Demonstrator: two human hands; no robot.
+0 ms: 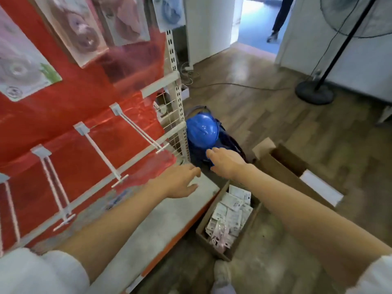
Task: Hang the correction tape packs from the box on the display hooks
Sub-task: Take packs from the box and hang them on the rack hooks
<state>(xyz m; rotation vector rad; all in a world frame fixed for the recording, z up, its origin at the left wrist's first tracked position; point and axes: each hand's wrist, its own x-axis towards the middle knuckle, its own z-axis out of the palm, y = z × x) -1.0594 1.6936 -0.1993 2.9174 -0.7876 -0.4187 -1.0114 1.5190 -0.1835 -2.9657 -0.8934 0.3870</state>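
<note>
Both hands empty, fingers loose: left hand (180, 181) over grey shelf (148, 219), right hand (226, 163) above box (229, 221). Packs (230, 213) heaped in cardboard box on floor. Risk: slick flat plastic packs may slide from grasp; thin white wire hooks (140, 130) jut out, could snag forearm. Glossy red backing, blurred.
</note>
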